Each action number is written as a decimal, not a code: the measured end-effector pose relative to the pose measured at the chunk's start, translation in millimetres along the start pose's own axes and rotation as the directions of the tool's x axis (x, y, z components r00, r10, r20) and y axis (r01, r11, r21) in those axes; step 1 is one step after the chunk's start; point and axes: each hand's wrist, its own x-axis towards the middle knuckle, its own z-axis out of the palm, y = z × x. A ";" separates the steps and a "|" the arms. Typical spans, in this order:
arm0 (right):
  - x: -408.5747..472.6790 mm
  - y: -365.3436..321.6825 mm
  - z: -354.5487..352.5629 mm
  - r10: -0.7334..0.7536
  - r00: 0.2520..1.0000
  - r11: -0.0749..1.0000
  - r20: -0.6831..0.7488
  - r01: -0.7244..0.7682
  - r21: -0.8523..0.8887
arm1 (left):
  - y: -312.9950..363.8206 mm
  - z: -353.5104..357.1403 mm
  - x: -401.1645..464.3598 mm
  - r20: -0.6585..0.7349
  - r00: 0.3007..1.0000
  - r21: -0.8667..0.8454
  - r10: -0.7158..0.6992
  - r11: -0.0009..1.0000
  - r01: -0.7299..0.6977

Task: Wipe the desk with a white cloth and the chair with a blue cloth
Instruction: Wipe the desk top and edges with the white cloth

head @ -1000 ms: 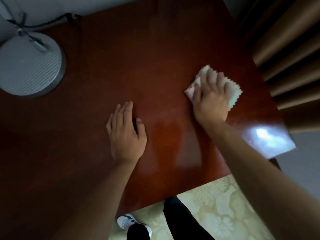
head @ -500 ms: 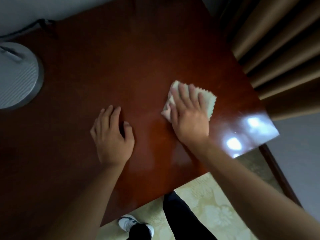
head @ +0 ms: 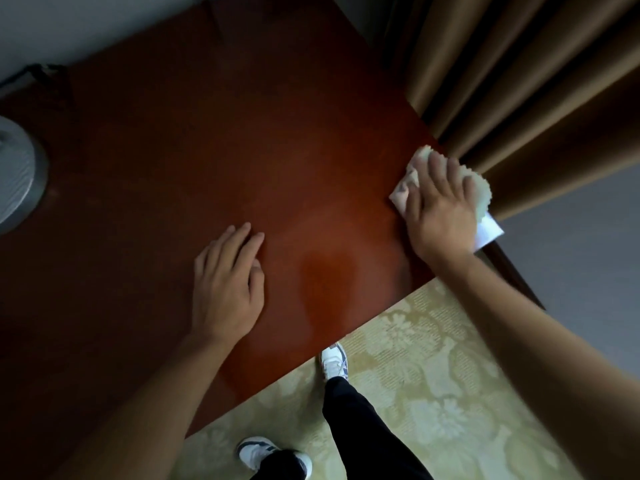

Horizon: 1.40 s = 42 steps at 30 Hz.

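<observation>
Head view: right hand (head: 440, 206) is laid flat on the white cloth (head: 481, 188), fingers straight and slightly spread, pressing it onto the surface (head: 207, 150). Cloth is bunched under the palm at the right edge of the surface, near its front right corner; crumpled ends stick out past the fingertips and on the thumb side. Cloth edge on the far side is just beside the brown curtain (head: 519, 81); contact with it cannot be told. A bright glare patch is seen on the corner right behind the hand.

Left hand (head: 225, 289) is rested palm-down on the surface near the front edge, fingers straight and close together, thumb tucked alongside, nothing held. The two hands are well apart.

A grey round base (head: 17, 174) is cut off by the left frame edge, set on the surface. A dark cable (head: 38, 71) is seen at the back left corner. Pale floral carpet (head: 433, 393) is below the front edge, with two white shoes and black trousers on it.
</observation>
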 end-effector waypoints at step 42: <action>-317.9 -391.9 80.5 -0.763 0.506 0.642 0.404 0.516 0.567 | -158.3 -135.1 -324.4 -0.032 0.866 -0.055 -0.500 0.866 0.498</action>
